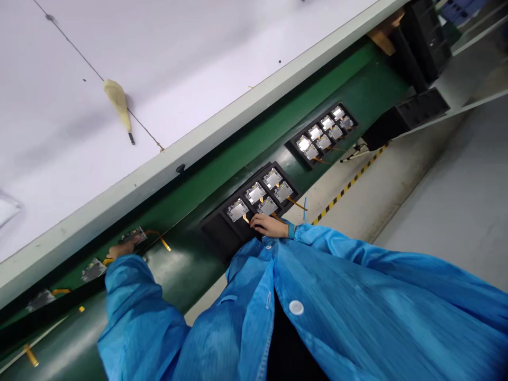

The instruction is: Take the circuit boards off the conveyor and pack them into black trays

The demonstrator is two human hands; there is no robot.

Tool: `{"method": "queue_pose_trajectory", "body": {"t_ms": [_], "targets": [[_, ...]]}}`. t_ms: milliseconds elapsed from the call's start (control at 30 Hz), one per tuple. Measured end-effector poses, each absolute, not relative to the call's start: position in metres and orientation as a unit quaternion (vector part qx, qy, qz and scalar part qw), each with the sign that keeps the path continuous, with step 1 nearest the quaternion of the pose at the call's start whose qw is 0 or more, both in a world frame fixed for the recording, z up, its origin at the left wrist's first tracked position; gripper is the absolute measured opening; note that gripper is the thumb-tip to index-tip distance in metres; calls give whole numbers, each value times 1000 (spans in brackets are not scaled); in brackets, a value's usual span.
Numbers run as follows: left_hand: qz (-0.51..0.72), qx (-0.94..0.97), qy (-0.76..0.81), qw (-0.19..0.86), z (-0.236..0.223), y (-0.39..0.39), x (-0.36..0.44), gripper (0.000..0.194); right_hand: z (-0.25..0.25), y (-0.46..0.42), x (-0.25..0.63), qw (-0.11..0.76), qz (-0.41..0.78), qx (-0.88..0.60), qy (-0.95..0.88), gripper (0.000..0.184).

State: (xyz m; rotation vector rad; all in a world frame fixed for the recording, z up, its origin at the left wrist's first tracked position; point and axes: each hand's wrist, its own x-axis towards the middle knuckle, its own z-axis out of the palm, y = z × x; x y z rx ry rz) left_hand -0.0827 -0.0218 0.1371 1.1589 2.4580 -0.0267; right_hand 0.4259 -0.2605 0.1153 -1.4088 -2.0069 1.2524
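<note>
My left hand (122,248) is closed on a circuit board (137,234) over the dark belt, its fingertips at the board's near side. An orange ribbon cable (164,243) trails from that board to the right. My right hand (271,226) rests over the near edge of a black tray (216,230), its fingers slightly bent and apart. Silver-topped circuit boards, such as this board (237,210), sit in the tray's compartments. A short orange ribbon end lies by the right fingertips. What is under the right palm is hidden.
Farther right on the green surface stands a second black tray (305,159) filled with boards. Loose boards (94,270) lie left of my left hand. A pale ledge (222,124) runs behind. Black bins (423,108) stand at the far right. A yellow-handled tool (116,100) hangs on a cord.
</note>
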Motion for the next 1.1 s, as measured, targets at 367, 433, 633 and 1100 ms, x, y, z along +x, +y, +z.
{"method": "queue_pose_trajectory", "body": {"t_ms": [367, 433, 633, 1100], "targets": [[502, 282, 773, 265, 150, -101, 19, 31, 119, -245, 394, 33, 308, -556, -771, 32], [531, 278, 731, 326, 153, -135, 50, 34, 121, -241, 389, 14, 290, -567, -771, 32], [507, 284, 658, 480, 158, -220, 132, 59, 134, -244, 389, 112, 327, -585, -734, 28], [417, 402, 619, 531, 189, -261, 197, 53, 177, -247, 386, 422, 508, -590, -464, 40]]}}
